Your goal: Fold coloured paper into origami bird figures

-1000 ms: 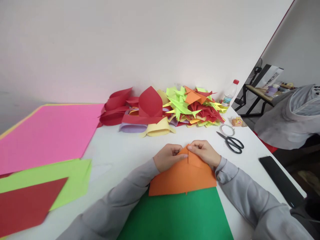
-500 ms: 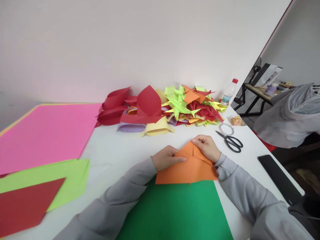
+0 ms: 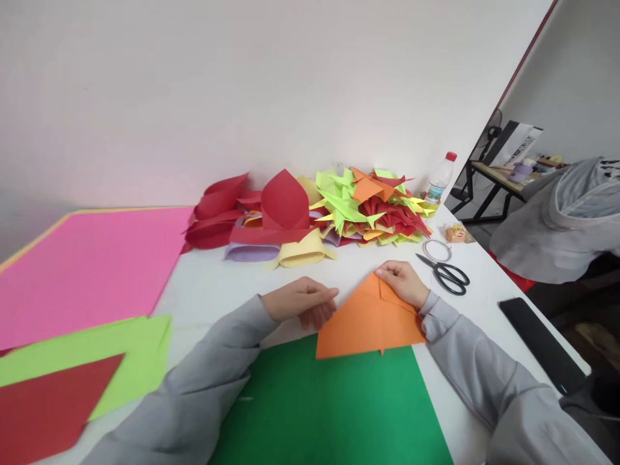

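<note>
A folded sheet of orange paper (image 3: 361,320) rests at the far edge of a green sheet (image 3: 334,407), its top drawn to a point and a crease line running down from there. My right hand (image 3: 402,283) pinches that upper corner between thumb and fingers. Just left of the orange paper, my left hand (image 3: 303,302) is apart from it, thumb and fingers loosely stretched out and holding nothing; its lower fingers are a little blurred. Beyond my right hand lie black-handled scissors (image 3: 445,274) and a roll of tape (image 3: 437,250).
Folded paper stars (image 3: 372,206) and red paper crowns (image 3: 285,206) are heaped along the wall. Pink sheets (image 3: 106,265), lime sheets (image 3: 130,361) and a red sheet (image 3: 53,407) lie left. A bottle (image 3: 440,181), a wrapped snack (image 3: 456,234) and a black phone-like slab (image 3: 542,345) stand right, near a person (image 3: 552,226).
My left hand has let go of the orange paper and moved left, its fingers opening. My right hand keeps its pinch, and the paper has shifted slightly right.
</note>
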A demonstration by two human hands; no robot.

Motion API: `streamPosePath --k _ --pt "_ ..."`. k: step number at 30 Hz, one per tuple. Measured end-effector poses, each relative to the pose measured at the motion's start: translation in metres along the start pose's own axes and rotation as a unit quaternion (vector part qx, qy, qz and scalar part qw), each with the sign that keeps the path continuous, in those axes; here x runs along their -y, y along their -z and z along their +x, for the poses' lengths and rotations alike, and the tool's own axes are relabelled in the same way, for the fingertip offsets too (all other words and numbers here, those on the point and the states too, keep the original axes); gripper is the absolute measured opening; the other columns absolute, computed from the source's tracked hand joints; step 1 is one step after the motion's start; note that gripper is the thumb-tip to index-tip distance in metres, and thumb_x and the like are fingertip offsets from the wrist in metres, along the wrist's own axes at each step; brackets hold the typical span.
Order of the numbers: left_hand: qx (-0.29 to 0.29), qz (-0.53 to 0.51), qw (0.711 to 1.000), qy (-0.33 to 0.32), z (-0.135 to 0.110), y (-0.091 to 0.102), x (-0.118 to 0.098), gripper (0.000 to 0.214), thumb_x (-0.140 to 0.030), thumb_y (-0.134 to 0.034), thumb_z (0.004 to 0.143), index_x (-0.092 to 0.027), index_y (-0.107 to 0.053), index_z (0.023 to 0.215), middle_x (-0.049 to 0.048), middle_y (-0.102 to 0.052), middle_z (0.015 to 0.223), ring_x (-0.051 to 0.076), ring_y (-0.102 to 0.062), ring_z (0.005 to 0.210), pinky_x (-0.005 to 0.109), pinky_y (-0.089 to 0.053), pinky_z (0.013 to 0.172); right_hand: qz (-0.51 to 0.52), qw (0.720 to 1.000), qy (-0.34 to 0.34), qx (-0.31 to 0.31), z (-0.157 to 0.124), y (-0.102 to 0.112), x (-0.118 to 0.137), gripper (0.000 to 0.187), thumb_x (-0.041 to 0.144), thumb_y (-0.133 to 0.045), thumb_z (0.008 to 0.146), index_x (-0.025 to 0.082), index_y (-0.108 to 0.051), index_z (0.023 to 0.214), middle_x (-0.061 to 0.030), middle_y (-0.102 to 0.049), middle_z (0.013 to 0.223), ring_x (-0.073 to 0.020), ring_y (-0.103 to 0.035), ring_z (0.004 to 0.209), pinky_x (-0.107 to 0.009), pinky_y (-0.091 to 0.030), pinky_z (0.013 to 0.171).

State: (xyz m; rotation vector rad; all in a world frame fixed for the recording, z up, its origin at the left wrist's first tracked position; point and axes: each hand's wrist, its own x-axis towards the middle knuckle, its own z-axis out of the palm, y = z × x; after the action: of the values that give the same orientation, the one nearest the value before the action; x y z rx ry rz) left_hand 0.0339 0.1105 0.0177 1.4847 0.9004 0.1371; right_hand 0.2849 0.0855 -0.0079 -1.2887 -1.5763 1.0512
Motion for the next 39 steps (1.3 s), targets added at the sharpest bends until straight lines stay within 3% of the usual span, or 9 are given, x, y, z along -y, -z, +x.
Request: streamPosePath --k 2,7,15,18,21,26,33,36,39 --pt "-0.032 -0.040 0.998 -0.035 0.003 -0.013 -0.004 0.050 -0.061 -0.073 0.060 -0.014 -0.069 0.075 0.0068 -0.072 0.070 0.018 -0.065 0.060 0.023 -0.047 0.047 0.001 0.999 0.001 0.046 -0.005 -0.009 0.006 0.042 0.058 -0.064 0.072 0.016 -0.064 0.071 0.0034 -0.054 0.060 -0.0101 -0.043 0.056 -0.023 -0.035 0.054" --pt "0.024 -0.155 0.982 -0.101 0.012 -0.043 -0.004 0.040 -0.048 -0.081 0.055 -0.014 -0.071 0.073 0.0030 -0.071 0.069 0.019 -0.065 0.067 0.030 -0.052 0.066 -0.028 0.994 0.042 0.101 -0.017 -0.024 0.017 0.036 0.052 -0.061 0.080 0.017 -0.067 0.079 0.0048 -0.051 0.058 -0.0092 -0.040 0.054 -0.022 -0.033 0.053" --pt "-0.039 -0.207 0.973 -0.097 0.006 -0.033 -0.011 0.037 -0.044 -0.082 0.056 -0.014 -0.073 0.076 0.0049 -0.073 0.071 0.021 -0.066 0.066 0.032 -0.052 0.064 -0.033 0.996 0.063 0.053 -0.016 -0.015 0.022 0.033 0.047 -0.062 0.082 0.017 -0.060 0.098 0.0056 -0.051 0.060 -0.0090 -0.042 0.050 -0.021 -0.035 0.048" --pt "-0.063 -0.217 0.968 -0.107 0.006 -0.032 -0.011 0.038 -0.045 -0.083 0.055 -0.015 -0.074 0.077 0.0053 -0.074 0.072 0.022 -0.067 0.068 0.032 -0.053 0.066 -0.128 0.977 0.172 -0.019 -0.017 -0.015 0.025 0.027 0.041 -0.063 0.083 0.019 -0.060 0.098 -0.0040 -0.062 0.086 -0.0147 -0.057 0.073 -0.028 -0.048 0.066" --pt "-0.085 -0.218 0.965 -0.115 0.007 -0.032 -0.011 0.039 -0.045 -0.083 0.054 -0.015 -0.075 0.078 0.0060 -0.074 0.072 0.023 -0.068 0.070 0.034 -0.054 0.067 -0.221 0.931 0.281 -0.068 -0.018 -0.016 0.027 0.020 0.035 -0.058 0.088 0.018 -0.065 0.097 -0.0125 -0.058 0.109 -0.0217 -0.055 0.103 -0.038 -0.046 0.090" --pt "-0.123 -0.250 0.953 -0.121 0.007 -0.031 -0.011 0.041 -0.044 -0.085 0.053 -0.015 -0.075 0.081 0.0062 -0.075 0.074 0.023 -0.068 0.074 0.032 -0.054 0.069 -0.295 0.901 0.306 -0.084 -0.021 -0.017 0.029 0.024 0.031 -0.050 0.093 0.023 -0.066 0.109 -0.0129 -0.054 0.126 -0.0238 -0.049 0.119 -0.045 -0.043 0.099" --pt "-0.197 -0.317 0.920 -0.123 0.006 -0.029 -0.015 0.048 -0.042 -0.086 0.050 -0.014 -0.074 0.086 0.0054 -0.074 0.074 0.020 -0.067 0.067 0.031 -0.053 0.067 -0.349 0.889 0.295 0.041 -0.027 -0.016 0.038 0.039 0.025 -0.036 0.097 0.021 -0.054 0.131 -0.0110 -0.045 0.144 -0.0245 -0.033 0.137 -0.052 -0.026 0.111" --pt "-0.202 -0.325 0.915 -0.125 0.005 -0.030 -0.017 0.049 -0.042 -0.086 0.050 -0.014 -0.072 0.088 0.0037 -0.072 0.072 0.019 -0.066 0.066 0.029 -0.053 0.065 -0.326 0.908 0.243 0.097 -0.028 -0.016 0.042 0.056 0.046 -0.045 0.093 0.017 -0.041 0.141 -0.0156 -0.034 0.150 -0.0290 -0.025 0.141 -0.057 -0.014 0.113" --pt "-0.190 -0.327 0.915 -0.138 0.003 -0.034 -0.020 0.049 -0.050 -0.081 0.057 -0.014 -0.070 0.088 0.0040 -0.070 0.071 0.019 -0.065 0.066 0.029 -0.052 0.060 -0.208 0.944 0.210 0.145 -0.028 -0.018 0.047 0.085 0.065 -0.055 0.081 0.016 -0.031 0.146 -0.0174 -0.029 0.152 -0.0304 -0.026 0.140 -0.051 -0.018 0.115"
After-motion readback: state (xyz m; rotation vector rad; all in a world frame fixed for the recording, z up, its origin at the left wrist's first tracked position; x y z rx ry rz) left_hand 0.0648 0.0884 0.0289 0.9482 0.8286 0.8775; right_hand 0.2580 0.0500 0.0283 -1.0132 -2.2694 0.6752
